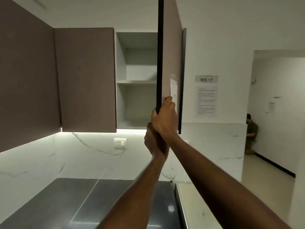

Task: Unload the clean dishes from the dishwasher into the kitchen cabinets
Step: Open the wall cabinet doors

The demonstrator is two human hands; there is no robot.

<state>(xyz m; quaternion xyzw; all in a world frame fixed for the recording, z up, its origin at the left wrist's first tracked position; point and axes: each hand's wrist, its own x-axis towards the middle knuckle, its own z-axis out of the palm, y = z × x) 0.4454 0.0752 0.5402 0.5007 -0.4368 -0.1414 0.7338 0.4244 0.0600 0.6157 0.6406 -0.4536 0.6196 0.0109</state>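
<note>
**Head view: both hands at the open cabinet door**

Head camera looks up at a row of brown wall cabinets. One door (170, 52) stands swung out, edge-on to the camera, its dark edge running down the middle of the picture. The right hand (165, 119) is wrapped around the door's lower corner, fingers (169, 100) curled over the outer face and thumb on the inner side, so its grip is closed on the door. The left hand (154, 141) sits just below and behind the right one, touching it; I cannot tell whether its grip is closed on anything, as the right hand and wrist cover it.

Behind the door the cabinet (137, 76) is open, showing pale walls and one shelf (136, 81) across its middle. No dish shows in either hand or in the visible part of the cabinet, and the dishwasher is out of view.

Below lie a dark tabletop (82, 199) and a marble backsplash with a socket (120, 142). A "WS 17" sign (206, 79) hangs on the wall to the right, with a printed sheet (206, 101) under it. A small paper (173, 93) is stuck on the door's outer face.
</note>
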